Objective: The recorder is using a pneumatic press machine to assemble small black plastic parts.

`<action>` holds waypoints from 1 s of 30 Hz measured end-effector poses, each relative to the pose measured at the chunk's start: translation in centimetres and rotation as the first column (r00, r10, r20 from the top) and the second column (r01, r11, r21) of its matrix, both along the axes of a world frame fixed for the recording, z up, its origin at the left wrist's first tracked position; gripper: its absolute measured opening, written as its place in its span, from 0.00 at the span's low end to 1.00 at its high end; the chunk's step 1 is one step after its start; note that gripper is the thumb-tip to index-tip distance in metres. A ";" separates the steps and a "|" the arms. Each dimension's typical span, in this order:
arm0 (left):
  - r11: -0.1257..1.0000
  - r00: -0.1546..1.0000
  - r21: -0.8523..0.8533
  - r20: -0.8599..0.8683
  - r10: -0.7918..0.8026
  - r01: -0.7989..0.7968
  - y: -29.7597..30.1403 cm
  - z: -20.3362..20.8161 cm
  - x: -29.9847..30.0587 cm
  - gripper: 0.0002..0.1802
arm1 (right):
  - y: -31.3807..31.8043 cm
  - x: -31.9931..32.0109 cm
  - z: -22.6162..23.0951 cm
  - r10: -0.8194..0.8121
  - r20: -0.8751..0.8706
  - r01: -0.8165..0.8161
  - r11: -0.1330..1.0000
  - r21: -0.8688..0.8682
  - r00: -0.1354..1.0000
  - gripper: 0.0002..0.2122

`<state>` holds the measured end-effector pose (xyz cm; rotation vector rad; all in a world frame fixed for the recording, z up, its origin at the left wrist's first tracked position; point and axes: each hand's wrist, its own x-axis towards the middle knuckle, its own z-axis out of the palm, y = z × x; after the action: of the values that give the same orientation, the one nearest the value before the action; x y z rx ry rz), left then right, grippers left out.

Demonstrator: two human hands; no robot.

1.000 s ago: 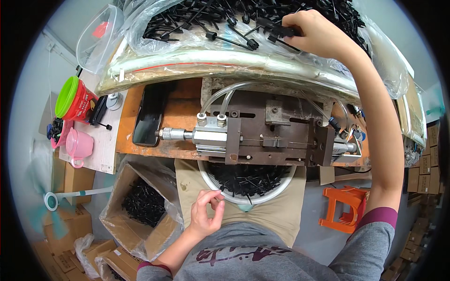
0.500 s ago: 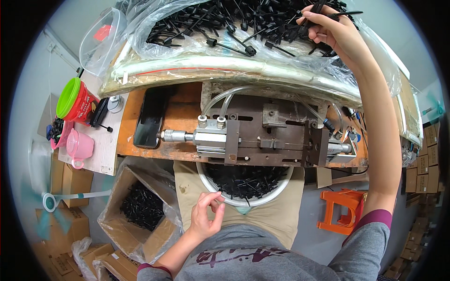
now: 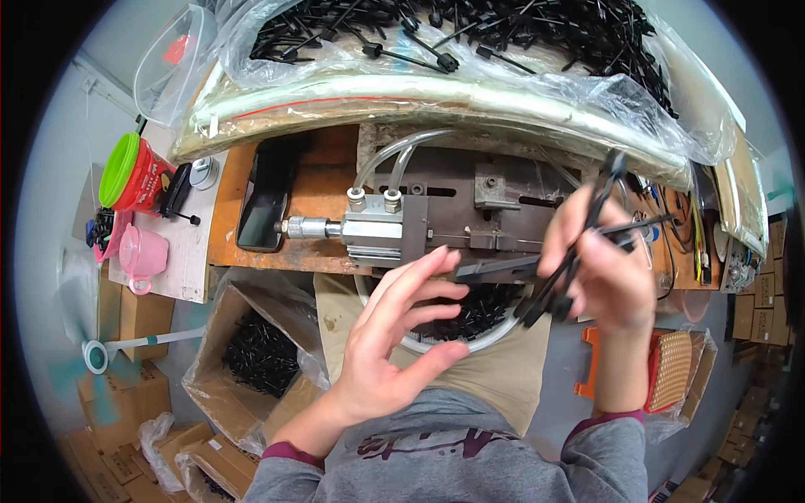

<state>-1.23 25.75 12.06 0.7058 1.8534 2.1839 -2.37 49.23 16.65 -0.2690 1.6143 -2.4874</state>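
Observation:
My right hand [image 3: 610, 272] is closed around several black plastic pieces [image 3: 549, 293], each a thin stem with a thicker head; they point in different directions in front of the metal fixture. Motion slightly blurs this hand. My left hand [image 3: 394, 335] is raised over my lap, fingers stretched and spread, nothing in it. Its fingertips are near the free end of one held stem, seemingly apart from it. The metal fixture [image 3: 373, 235], with a silver cylinder and clear tubes, stands just beyond both hands. My right hand hides its right end.
A heap of black pieces [image 3: 579, 38] lies on plastic sheeting beyond the fixture. Below it, a white-rimmed basin [image 3: 495, 335] holds more. A phone [image 3: 262, 205] lies left of the fixture. Further left are a red bucket [image 3: 138, 180], a pink cup [image 3: 144, 254] and a carton [image 3: 210, 369].
My right hand has come down from the heap with black pieces, now in front of the fixture's right part. My left hand has risen toward it, and its fingers have spread.

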 end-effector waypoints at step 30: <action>0.638 0.510 -0.510 -0.835 -0.206 -0.577 5.7 -3.3 -1.2 0.14 | 1.1 5.9 -4.9 -0.521 -0.109 0.526 0.850 0.026 0.847 0.09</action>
<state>-2.45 31.42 8.77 1.5492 3.1394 0.7620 3.52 50.34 11.80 0.0779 2.0196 -2.8423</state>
